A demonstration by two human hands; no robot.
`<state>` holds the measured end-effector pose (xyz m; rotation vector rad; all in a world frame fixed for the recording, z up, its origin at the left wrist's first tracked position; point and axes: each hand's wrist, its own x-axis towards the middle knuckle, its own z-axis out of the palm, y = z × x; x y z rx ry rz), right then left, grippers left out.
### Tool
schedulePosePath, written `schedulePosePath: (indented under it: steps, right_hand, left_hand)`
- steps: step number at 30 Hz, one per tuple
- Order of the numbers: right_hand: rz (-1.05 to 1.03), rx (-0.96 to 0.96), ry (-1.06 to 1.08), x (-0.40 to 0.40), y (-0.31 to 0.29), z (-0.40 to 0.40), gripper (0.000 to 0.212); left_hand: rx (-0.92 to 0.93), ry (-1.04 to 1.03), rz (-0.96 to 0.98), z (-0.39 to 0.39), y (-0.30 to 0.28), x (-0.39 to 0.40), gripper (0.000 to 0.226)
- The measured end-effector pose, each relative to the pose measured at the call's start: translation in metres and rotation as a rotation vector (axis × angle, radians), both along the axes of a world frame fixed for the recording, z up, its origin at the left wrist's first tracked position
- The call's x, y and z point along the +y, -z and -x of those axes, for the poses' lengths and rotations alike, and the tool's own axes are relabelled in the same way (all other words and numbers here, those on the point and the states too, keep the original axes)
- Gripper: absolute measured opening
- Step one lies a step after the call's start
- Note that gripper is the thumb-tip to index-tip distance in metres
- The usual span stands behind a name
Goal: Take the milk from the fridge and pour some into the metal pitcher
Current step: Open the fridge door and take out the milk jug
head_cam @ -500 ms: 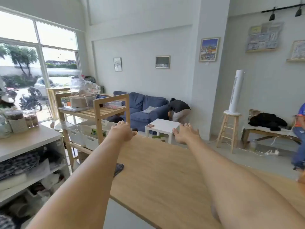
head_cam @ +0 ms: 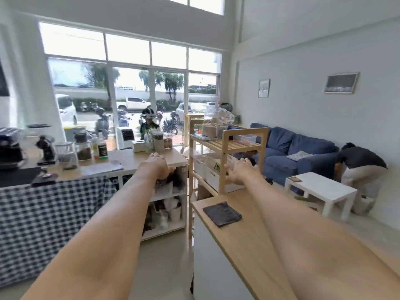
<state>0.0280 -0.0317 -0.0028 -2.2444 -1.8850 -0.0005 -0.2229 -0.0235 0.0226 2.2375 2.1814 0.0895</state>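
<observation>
Both my arms stretch forward at chest height. My left hand (head_cam: 159, 166) hovers in the air in front of the end of the wooden counter (head_cam: 138, 159), fingers apart, holding nothing. My right hand (head_cam: 240, 171) is open with spread fingers, in front of the wooden shelf rack (head_cam: 223, 148). No fridge, milk or metal pitcher shows in the head view.
The left counter carries jars, bottles and a coffee grinder (head_cam: 46, 150), with a checked cloth (head_cam: 49, 213) hanging below. A wooden worktop with a dark cloth (head_cam: 221, 213) lies under my right arm. Blue sofa (head_cam: 298, 152), white side table (head_cam: 320, 189) and a bending person (head_cam: 359, 165) stand at right.
The view has swung left: the left counter and window now fill the frame and the shelf rack sits centre. Both hands stay open and outstretched.
</observation>
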Motion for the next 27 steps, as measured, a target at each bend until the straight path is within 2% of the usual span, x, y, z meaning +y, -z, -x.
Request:
schedulePosePath:
  steps: [7,13,27]
  right_hand:
    - [0.068,-0.027,-0.289,-0.012,0.022,0.101,0.065]
    - [0.119,-0.078,-0.546,-0.048,0.043,0.197,0.066]
    - [0.078,-0.035,-1.071,-0.218,0.033,0.435,0.065]
  left_hand:
    - [0.003,-0.34,0.078,0.098,0.028,-0.08,0.076]
    - [-0.013,-0.619,0.157,0.169,0.042,-0.182,0.077]
    - [-0.048,-1.067,0.016,0.319,0.033,-0.44,0.074]
